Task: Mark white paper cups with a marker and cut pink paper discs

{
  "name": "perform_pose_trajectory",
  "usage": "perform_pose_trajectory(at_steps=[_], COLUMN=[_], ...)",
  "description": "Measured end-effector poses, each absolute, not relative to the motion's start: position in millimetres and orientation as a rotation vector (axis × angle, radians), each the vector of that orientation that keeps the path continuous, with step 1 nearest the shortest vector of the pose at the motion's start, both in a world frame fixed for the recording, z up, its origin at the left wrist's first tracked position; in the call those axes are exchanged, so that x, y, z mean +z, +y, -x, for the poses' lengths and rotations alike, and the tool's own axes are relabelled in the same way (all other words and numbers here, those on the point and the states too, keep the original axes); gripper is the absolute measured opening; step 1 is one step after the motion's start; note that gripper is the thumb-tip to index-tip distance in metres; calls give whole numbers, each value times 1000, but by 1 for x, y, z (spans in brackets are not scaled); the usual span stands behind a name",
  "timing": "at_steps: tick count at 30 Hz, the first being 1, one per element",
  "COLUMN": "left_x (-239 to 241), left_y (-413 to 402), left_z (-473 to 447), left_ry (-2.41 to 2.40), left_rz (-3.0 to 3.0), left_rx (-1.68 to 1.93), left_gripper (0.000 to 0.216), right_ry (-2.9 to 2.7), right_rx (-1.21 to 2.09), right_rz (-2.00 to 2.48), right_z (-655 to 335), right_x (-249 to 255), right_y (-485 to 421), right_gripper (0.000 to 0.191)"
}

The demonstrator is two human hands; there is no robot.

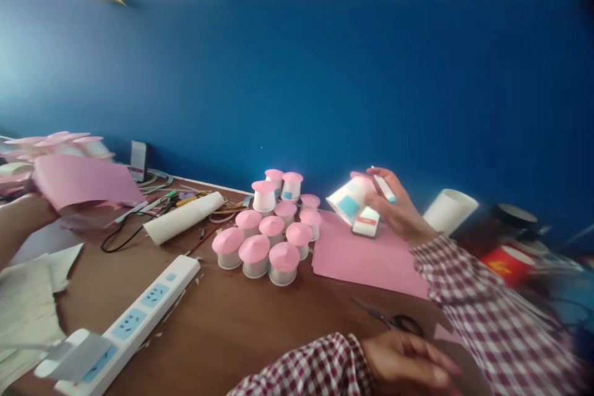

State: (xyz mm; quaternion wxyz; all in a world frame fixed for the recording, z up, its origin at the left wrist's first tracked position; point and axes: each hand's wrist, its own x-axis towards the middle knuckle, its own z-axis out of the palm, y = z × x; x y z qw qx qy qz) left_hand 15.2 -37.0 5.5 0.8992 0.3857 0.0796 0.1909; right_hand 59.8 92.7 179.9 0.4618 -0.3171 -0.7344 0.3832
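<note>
our right grip (400, 207) pinches a pink-topped white cup (348, 201) and a slim white stick (384, 188) above the pink paper (366, 266); our left grip (411, 360), loosely spread, is just beside the scissors (395, 321), while pink-capped cups (271, 226) stand on the desk (204, 334).

Cup: white (355, 190), with a light-blue patch on its side
Cup pose: held up in the right grip (395, 205), tilted, wide end toward the lower left
Top: pink (363, 180), at the cup's upper-right end, partly hidden
Stick: white (382, 185), light-blue lower end, slanting in the same grip
</note>
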Motion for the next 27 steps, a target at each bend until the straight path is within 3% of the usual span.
perform_pose_trajectory(at_steps=[3, 6, 11, 17, 22, 27], left_x=[14, 21, 26, 24, 19, 27], left_y=[-38, -29, -22, -25, -19, -10], left_z=[-8, 5, 25, 20, 14, 9], left_ry=[445, 764, 1119, 1170, 1091, 973], left_rz=[-682, -610, -989, -1859, -1976, -1399], left_rx=[792, 1256, 1787, 1687, 1574, 1551], left_gripper=[42, 38, 40, 84, 69, 73], right_ry=[-1793, -1783, -1687, -1722, -1673, -1575], right_rx=[927, 640, 358, 129, 145, 255], right_rz=[825, 957, 1053, 1184, 1236, 1189], right_z=[-90, -109, -123, -124, -125, -131], right_x=[166, 144, 107, 81, 71, 67], right_y=[55, 25, 1, -7, -10, -12], right_gripper=[49, 49, 49, 48, 49, 54])
